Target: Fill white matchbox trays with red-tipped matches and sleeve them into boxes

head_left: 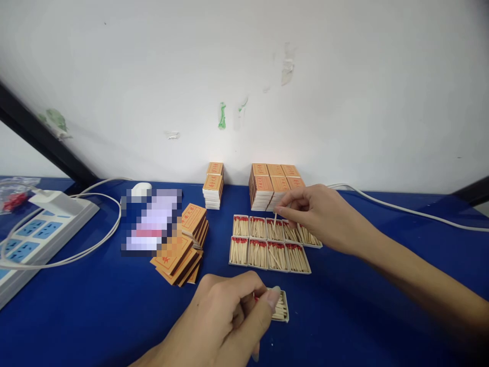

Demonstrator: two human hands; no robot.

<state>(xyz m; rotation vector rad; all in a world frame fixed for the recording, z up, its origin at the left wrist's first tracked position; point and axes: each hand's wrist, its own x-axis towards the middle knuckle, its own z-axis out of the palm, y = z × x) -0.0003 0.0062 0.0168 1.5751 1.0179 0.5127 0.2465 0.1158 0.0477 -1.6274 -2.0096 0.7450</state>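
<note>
My right hand [311,211] pinches a match [275,219] between thumb and forefinger, over the back row of open matchbox trays [240,227]. The trays stand in two rows, filled with red-tipped matches, and my fingers hide part of the back row. Nearer to me, my left hand [233,313] is closed, thumb against forefinger, with the other fingers curled. Whatever it may hold is hidden. Just beyond its fingertips lies a single tray of matches [281,308], partly covered by the hand.
Orange matchbox sleeves [171,255] lie in leaning piles at left. Stacked matchboxes [263,186] and a smaller stack [213,186] stand near the white wall. A blurred phone-like object [155,219], a white mouse [141,189], a power strip [42,229] and cables surround them.
</note>
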